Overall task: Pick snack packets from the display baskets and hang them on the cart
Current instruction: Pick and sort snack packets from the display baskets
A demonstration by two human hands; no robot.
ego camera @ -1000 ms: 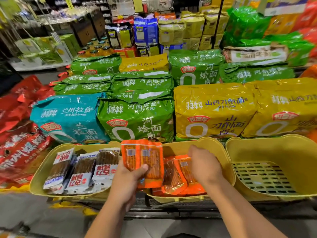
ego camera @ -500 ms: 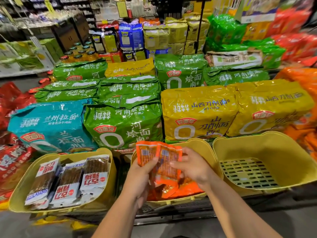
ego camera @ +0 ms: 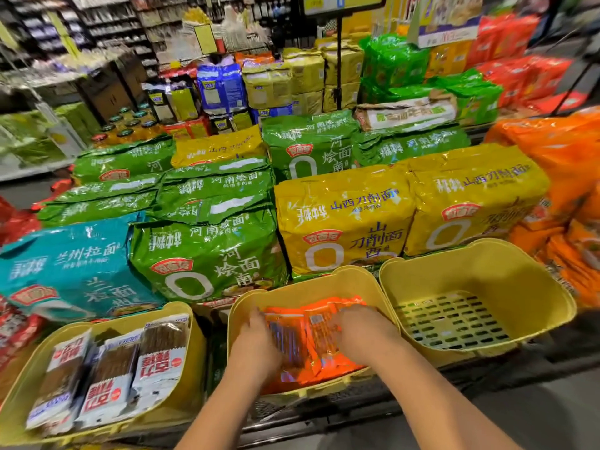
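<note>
Several orange snack packets lie in the middle yellow basket. Both of my hands are down inside this basket. My left hand grips the left side of a small stack of the orange packets. At the stack's right side my right hand has its fingers bent over the packets. Motion blur hides the fingertips. A left yellow basket holds several white-and-brown stick snack packets. No cart shows in the head view.
The right yellow basket has only its slotted floor showing. Behind the baskets stand big noodle bags: teal, green, yellow. Orange packs pile at the right. A sign pole rises at the back.
The orange packets were held up above the basket by both hands; now both hands and the packets have dropped down into the middle basket. The camera has swung right.
</note>
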